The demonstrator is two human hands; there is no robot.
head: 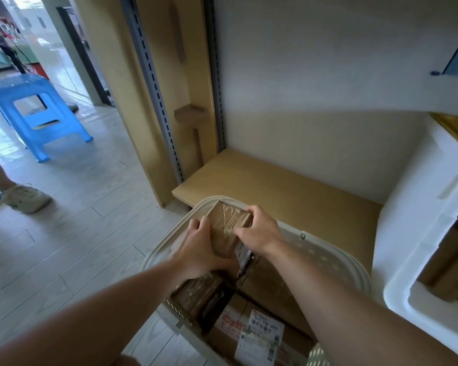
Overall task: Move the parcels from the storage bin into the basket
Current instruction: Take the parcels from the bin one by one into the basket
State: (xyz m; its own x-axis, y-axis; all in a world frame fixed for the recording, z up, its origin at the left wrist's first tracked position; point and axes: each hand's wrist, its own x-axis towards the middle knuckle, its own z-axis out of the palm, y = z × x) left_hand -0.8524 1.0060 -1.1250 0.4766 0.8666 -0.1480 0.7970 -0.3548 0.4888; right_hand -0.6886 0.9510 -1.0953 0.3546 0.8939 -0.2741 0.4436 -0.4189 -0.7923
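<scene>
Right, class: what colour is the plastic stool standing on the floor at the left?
The stool is light blue, seen clearly in the head view, the only one.

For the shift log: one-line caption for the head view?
Both hands, left hand and right hand, hold a taped parcel over the basket.

A blue plastic stool (37, 112) stands on the pale plank floor (72, 220) well off to the far left of the grip, and nearer on that side a beige sneaker (27, 198) on another person's foot rests flat on the same floor. Just beyond and to the right of the grip lies a low wooden shelf board (288, 186), backed by a white wall (315, 75). A grey slotted metal upright (154, 96) rises beyond the grip to the left, against a tall wooden side panel (111, 75).
</scene>
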